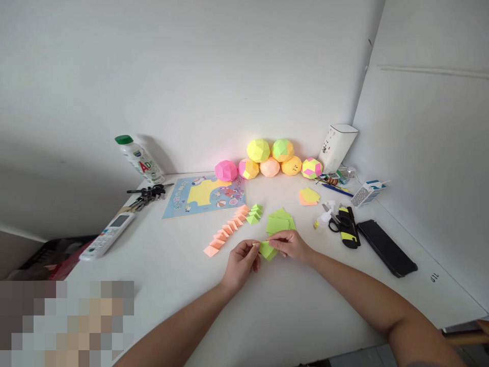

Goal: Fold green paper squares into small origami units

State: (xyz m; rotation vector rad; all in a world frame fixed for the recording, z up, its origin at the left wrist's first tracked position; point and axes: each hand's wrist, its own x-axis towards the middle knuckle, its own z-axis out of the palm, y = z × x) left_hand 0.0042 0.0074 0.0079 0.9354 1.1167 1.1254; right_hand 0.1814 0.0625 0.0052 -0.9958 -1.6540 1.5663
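Between my two hands is a folded green paper piece (268, 251), held just above the white table. My left hand (241, 263) pinches its left corner with thumb and fingers. On the opposite side, my right hand (290, 245) is closed on the upper right edge. Right behind the hands lies a loose pile of green paper sheets (280, 220). A short stack of folded green pieces (254, 214) sits to the left of that pile. Next to it, a slanting row of folded peach paper pieces (225, 230) runs down toward the left.
Several faceted paper balls (270, 166) are piled against the wall. At left are a bottle (141, 162), keys (151, 192), a remote (108, 236) and a blue printed board (179, 205). At right lie yellow-orange sheets (309, 196), scissors (333, 224), a yellow-black cutter (348, 235) and a black phone (387, 248).
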